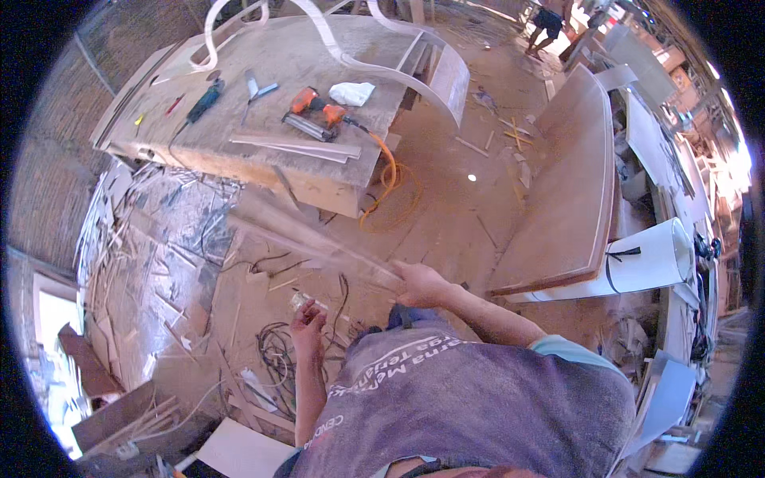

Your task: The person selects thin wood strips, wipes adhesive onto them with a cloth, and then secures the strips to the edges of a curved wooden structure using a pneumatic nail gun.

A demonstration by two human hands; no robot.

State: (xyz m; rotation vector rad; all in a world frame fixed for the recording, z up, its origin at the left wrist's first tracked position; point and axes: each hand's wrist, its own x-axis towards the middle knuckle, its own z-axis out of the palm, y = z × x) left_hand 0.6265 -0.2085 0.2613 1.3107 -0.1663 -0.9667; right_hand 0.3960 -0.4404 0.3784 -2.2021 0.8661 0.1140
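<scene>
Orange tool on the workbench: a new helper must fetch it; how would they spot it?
Find the big workbench at the top. Near its right end, the orange tool lies between flat pale strips and a crumpled white bundle. Unlike the dark tool farther left, it is bright orange and black, with an orange hose trailing off the bench.
</scene>
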